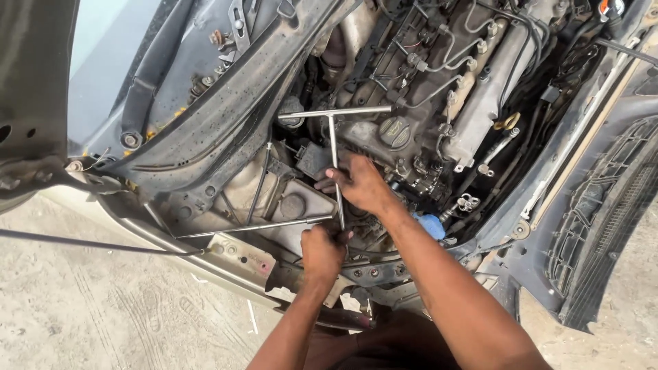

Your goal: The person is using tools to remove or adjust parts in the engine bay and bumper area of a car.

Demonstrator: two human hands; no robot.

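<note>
**Two hands on a T-handle wrench, deep in an engine bay**

Looking straight down into an open engine bay [439, 75], everything in there is looking dusty and oily. The person is working a long chrome T-handle wrench [334, 147]: its crossbar is sitting up near the middle of the bay, just left of the black oil filler cap [394, 131], and the shaft is running down toward the front edge of the car.

The right hand [361, 185] is resting partway down the shaft, fingers spread loosely and pointing left, so that grip is looking more like a steadying touch than a tight hold. I honestly can't tell if the fingers are wrapping all the way round. The left hand [322, 250] is lower, balled into a closed fist right at the bottom end of the shaft, so that grip is clamping around the tool.

A thin metal rod [253, 227] is lying nearly level across the bay to the left of the left hand, ending just beside it. A blue rag [432, 225] is poking out just right of the right wrist. The yellow dipstick loop [508, 122] is sitting further right, well apart from both hands. Bare concrete ground [103, 308] is showing below the front bumper area
</note>
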